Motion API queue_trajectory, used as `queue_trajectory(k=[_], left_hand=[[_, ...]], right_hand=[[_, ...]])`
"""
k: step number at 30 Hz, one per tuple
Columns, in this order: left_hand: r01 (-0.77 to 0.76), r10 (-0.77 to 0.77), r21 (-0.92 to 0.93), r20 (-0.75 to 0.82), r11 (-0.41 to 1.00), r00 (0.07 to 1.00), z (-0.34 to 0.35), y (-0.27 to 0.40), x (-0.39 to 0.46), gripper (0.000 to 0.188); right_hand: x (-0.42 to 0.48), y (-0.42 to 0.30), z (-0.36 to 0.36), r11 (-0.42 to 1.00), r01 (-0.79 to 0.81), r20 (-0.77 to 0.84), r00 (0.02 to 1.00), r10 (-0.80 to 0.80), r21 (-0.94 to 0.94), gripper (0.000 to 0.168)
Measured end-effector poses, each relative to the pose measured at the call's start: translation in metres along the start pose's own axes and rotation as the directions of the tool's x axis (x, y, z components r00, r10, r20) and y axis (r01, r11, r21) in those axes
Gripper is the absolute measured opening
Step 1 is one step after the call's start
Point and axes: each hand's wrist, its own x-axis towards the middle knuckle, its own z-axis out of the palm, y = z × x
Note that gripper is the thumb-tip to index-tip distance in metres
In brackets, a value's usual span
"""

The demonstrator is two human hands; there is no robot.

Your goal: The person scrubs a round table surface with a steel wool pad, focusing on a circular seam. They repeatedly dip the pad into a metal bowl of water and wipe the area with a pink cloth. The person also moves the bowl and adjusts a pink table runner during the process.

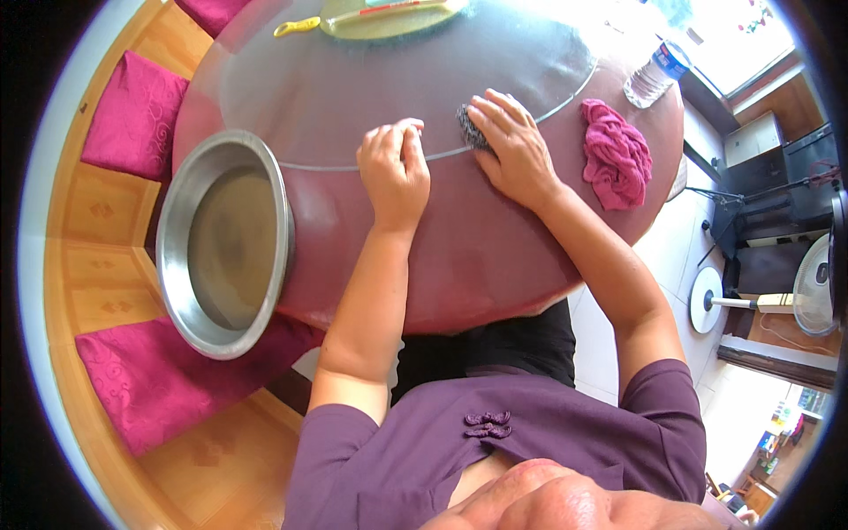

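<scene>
Under the fingers of my right hand [513,142] is a dark steel-wool scouring pad [472,126], pressed at the rim of a round glass turntable [371,99]. My left hand [395,165] is curled into a loose fist over the near rim of the same glass; I see nothing in it, though the inside of the palm is hidden. The turntable lies on a round table with a dark red cover [490,252]. To the right of my right hand sits a crumpled pink cloth [617,156]. A metal basin [281,199] of murky water stands to my left.
At the far side of the glass lie a yellow-handled tool [297,26] and a yellowish round object [391,21]. A clear plastic bottle [646,83] stands near the table's right edge. Wooden bench seating with pink cushions [132,116] curves along the left; a fan [818,285] is at right.
</scene>
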Motion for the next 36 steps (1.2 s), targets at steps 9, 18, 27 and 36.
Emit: queue_trajectory(k=[9, 18, 27, 36], left_hand=[[0.125, -0.115, -0.092, 0.109, 0.988, 0.987, -0.009, 0.012, -0.006, 0.017], [0.145, -0.118, -0.147, 0.175, 0.978, 0.977, -0.012, 0.014, -0.009, 0.017], [0.23, -0.196, -0.207, 0.173, 0.951, 0.965, -0.01, 0.012, -0.009, 0.018], [0.251, -0.215, -0.249, 0.162, 0.935, 0.963, -0.008, 0.018, -0.007, 0.018]], right_hand=[[0.041, -0.003, -0.027, 0.917, 0.0, 0.178, 0.981, -0.078, 0.398, 0.047], [0.028, -0.011, -0.023, 0.907, 0.024, 0.315, 0.934, -0.171, 0.421, 0.043], [0.033, 0.029, -0.052, 0.97, -0.129, 0.363, 0.931, 0.046, 0.207, 0.047], [0.029, 0.022, -0.039, 0.977, -0.054, 0.321, 0.947, -0.015, 0.204, 0.039]])
